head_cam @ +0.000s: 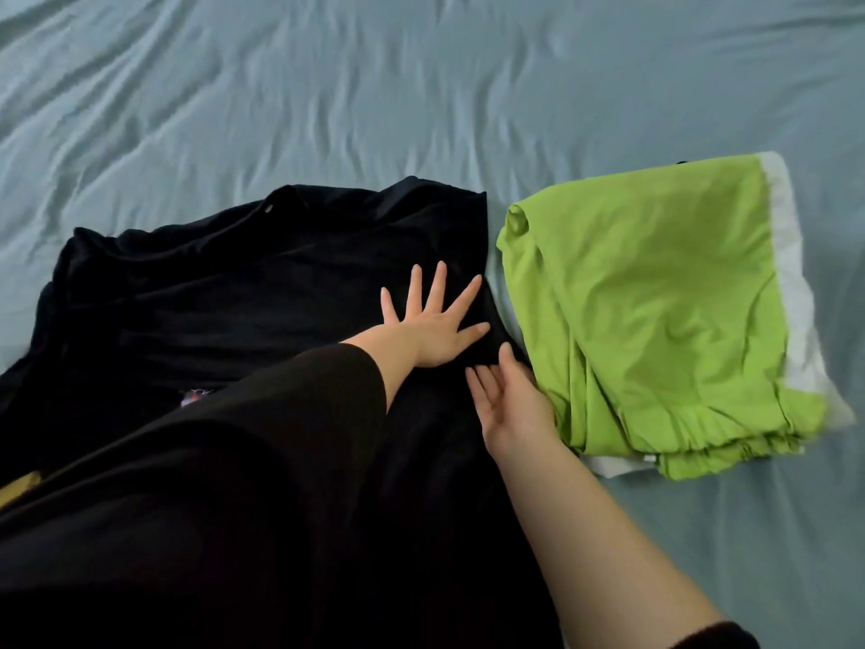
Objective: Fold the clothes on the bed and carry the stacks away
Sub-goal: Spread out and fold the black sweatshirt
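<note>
Pressing flat on the black soft-cloth garment (234, 297), near its right edge: left hand (435, 320), fingers spread straight, gripping nothing. Resting at that same edge, just nearer: right hand (510, 405), fingers straight, holding nothing. Lying spread on the wrinkled grey-blue bed sheet (327, 86): the garment. Sitting just beside it, rightward: folded lime-green cloth (655, 297), overlying a white cloth piece (791, 274).

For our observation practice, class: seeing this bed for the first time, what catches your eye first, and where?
The bright green folded garment, on the right of the blue-grey sheet, stands out first. Left of it lies a black garment with the left hand spread flat on it and the right hand open at its right edge.
</note>
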{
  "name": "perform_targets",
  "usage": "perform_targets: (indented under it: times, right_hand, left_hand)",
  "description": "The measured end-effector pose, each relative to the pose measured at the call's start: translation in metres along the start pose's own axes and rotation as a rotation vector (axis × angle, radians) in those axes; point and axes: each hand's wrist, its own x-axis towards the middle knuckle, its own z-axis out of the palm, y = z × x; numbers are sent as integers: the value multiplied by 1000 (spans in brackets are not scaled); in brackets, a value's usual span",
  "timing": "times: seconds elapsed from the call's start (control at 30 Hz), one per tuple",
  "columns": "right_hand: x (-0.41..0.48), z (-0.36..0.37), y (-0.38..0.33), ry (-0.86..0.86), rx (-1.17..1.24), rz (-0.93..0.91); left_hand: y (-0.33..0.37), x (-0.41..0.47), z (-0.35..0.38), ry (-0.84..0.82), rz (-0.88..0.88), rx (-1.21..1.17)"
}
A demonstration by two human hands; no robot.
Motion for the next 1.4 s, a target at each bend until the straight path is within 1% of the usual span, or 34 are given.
perform_targets:
  times: [0.03,0.07,0.1,0.13,0.17,0.2,0.23,0.27,0.3,0.33,0.37,0.4,0.5,0.57,0.63,0.7,0.93,1.07,1.17,1.23,1.33,1.37,1.4]
  right_hand:
    - [-6,1,2,17,-159,-65]
    - [-14,0,6,49,-372,-176]
    - [-21,-3,11,72,-607,-343]
    - [-28,-6,17,57,-839,-557]
    - [-34,-11,26,-9,-1026,-797]
    - [-36,-16,33,-108,-1204,-983]
    - [-36,-20,39,-220,-1428,-1045]
    - [-31,-26,44,-320,-1685,-1027]
    - [-23,-37,45,-378,-1923,-1005]
    - [-16,-50,44,-401,-2092,-1014]
    - [-13,-66,44,-404,-2176,-1037]
    - [-14,-82,43,-377,-2217,-1049]
    - [-20,-120,47,-342,-2238,-1057]
    - [-14,-129,50,-349,-2270,-1089]
    - [-8,-127,51,-345,-2305,-1082]
    - [-7,-126,51,-329,-2323,-1092]
    - [-18,-120,50,-279,-2396,-1042]
    - [-29,-114,57,-204,-2465,-951]
    - [-42,-103,69,-173,-2465,-837]
    - [-54,-94,84,-197,-2466,-815]
    - [-74,-74,118,-279,-2515,-829]
    - [-80,-63,134,-324,-2543,-829]
    - [-86,-49,153,-384,-2570,-818]
  left_hand:
    - [1,-2,-3,7,12,-28]
    - [-1,-4,-7,43,34,-62]
    - [-6,-10,-9,107,56,-91]
    - [-17,-19,-7,179,64,-103]
    - [-32,-34,-1,234,46,-86]
    - [-48,-53,10,258,-2,-34]
    - [-63,-75,28,257,-68,23]
    - [-74,-99,48,242,-134,55]
    - [-81,-122,69,221,-188,43]
    - [-82,-142,88,191,-228,4]
    - [-81,-160,104,150,-259,-36]
    - [-78,-174,118,104,-283,-61]
    - [-73,-193,138,-35,-334,-91]
    - [-74,-188,136,-106,-339,-107]
    - [-74,-181,132,-149,-327,-104]
    - [-73,-181,132,-160,-322,-102]
    - [-68,-185,126,-177,-332,-89]
    - [-69,-187,126,-166,-312,-84]
    - [-75,-191,123,-193,-230,-71]
    - [-86,-199,120,-193,-125,0]
    - [-125,-221,114,-85,97,189]
    - [-143,-232,111,-51,144,246]
    - [-162,-245,109,-28,155,289]
